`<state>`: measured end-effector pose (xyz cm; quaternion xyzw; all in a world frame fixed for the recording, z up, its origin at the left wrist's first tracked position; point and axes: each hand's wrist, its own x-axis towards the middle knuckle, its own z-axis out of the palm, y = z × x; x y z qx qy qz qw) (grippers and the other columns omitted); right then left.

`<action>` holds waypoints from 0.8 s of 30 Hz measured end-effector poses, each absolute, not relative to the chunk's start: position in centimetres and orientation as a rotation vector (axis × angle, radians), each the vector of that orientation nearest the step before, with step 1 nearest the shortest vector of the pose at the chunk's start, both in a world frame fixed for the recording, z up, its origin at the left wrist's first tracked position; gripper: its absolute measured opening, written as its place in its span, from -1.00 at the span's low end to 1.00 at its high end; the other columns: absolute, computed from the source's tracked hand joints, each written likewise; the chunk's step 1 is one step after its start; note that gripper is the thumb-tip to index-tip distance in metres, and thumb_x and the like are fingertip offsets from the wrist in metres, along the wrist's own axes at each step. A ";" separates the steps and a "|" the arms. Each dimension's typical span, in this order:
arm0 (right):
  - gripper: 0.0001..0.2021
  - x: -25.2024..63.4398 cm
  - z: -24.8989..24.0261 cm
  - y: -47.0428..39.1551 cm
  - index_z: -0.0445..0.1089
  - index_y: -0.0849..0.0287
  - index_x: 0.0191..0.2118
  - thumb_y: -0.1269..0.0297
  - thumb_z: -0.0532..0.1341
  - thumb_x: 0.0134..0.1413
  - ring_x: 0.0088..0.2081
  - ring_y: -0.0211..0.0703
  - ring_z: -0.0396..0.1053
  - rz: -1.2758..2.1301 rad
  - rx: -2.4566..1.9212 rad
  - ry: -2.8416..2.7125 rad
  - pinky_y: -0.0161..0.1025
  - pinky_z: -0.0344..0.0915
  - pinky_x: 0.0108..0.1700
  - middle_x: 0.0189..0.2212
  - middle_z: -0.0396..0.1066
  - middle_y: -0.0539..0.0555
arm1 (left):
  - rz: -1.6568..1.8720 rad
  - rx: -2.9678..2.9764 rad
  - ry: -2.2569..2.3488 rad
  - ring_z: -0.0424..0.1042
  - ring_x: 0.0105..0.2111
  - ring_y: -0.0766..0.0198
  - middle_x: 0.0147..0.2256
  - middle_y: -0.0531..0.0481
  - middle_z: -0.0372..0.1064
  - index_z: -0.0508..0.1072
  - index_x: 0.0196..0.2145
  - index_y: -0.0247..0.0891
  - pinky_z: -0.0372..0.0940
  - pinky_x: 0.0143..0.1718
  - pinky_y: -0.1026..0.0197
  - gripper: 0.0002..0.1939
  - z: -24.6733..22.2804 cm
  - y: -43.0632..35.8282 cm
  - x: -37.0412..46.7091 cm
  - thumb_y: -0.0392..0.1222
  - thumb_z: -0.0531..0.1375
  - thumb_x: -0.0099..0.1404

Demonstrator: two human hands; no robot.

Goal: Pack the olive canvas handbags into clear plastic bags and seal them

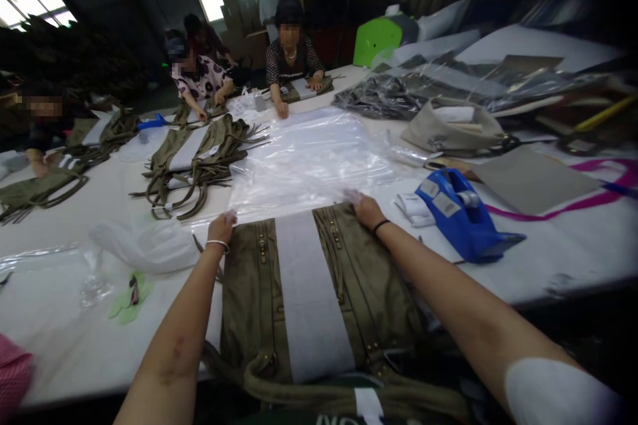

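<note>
An olive-green bag lies at the near table edge, a white paper band across its middle and its handles toward me. Beyond its far edge is a clear plastic bag, spread flat on the table. My left hand is at the far left corner of the olive bag, fingers closed on the plastic bag's near edge. At the far right corner my right hand pinches the same plastic edge. The two hands are spread about the bag's width apart.
A blue tape dispenser stands at the right beside white labels. More olive bags lie on the left. Several people work across the table. Plastic-wrapped goods and a beige bag are back right.
</note>
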<state>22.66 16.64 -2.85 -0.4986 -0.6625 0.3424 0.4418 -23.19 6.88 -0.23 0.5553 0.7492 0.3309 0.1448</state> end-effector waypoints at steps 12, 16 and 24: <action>-0.53 26.6 -1.9 16.5 0.47 0.20 -0.03 -0.07 0.13 0.16 -0.03 0.10 0.45 0.649 -1.387 -2.305 -0.06 0.31 0.11 -0.08 0.51 0.25 | 0.509 1.973 2.041 0.42 -0.21 0.12 -0.36 -0.13 0.44 0.36 -0.50 -0.24 0.27 0.02 0.06 -0.70 -1.7 6.0 -24.7 -0.14 0.03 0.37; -0.57 27.5 0.8 17.0 0.56 0.19 -0.15 -0.03 0.28 -0.05 -0.03 0.16 0.45 1.159 -1.400 -2.181 -0.03 0.32 0.10 -0.12 0.56 0.18 | 0.559 1.889 2.023 0.45 -0.28 0.14 -0.39 -0.08 0.47 0.40 -0.46 -0.21 0.32 -0.08 0.12 -0.65 -1.8 5.3 -24.6 -0.03 0.00 0.39; -0.61 26.5 -0.7 13.4 0.55 0.21 -0.14 0.20 0.41 -0.17 -0.06 0.02 0.50 1.741 -1.110 -1.164 -0.13 0.38 0.08 -0.08 0.56 0.16 | 0.830 1.576 2.199 0.50 -0.21 0.13 -0.33 -0.10 0.54 0.44 -0.39 -0.25 0.35 -0.09 0.18 -0.60 -2.2 4.3 -23.6 0.00 -0.06 0.39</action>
